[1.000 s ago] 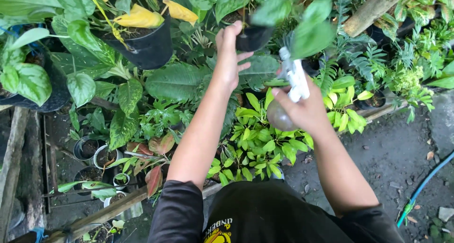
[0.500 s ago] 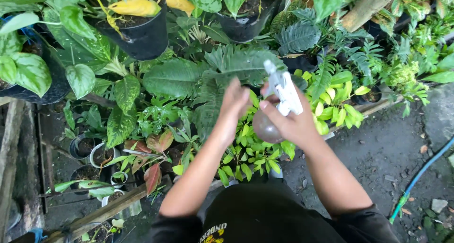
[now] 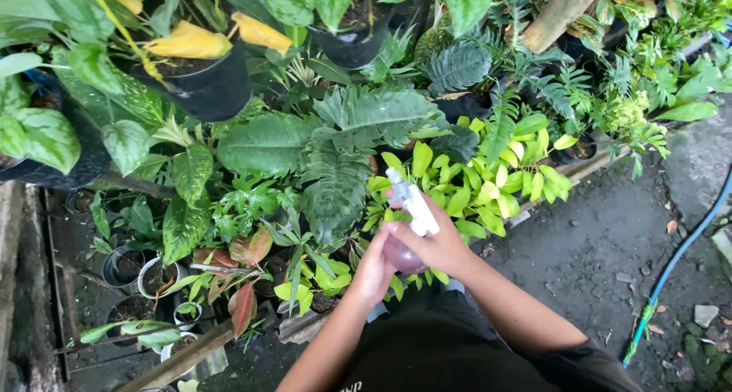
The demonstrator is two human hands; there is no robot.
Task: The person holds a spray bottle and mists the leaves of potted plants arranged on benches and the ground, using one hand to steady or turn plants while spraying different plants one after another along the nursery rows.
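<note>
Head view shows the right hand (image 3: 442,247) gripping a pink spray bottle (image 3: 408,228) over yellow-green leaves (image 3: 488,175), left hand (image 3: 374,274) cupping its base, seemingly mid-spraying; next needs a trigger squeeze.

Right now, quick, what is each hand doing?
Left hand: curled against the round base of the spray bottle, steadying it.
Right hand: closed around the spray bottle's neck, holding it.
</note>
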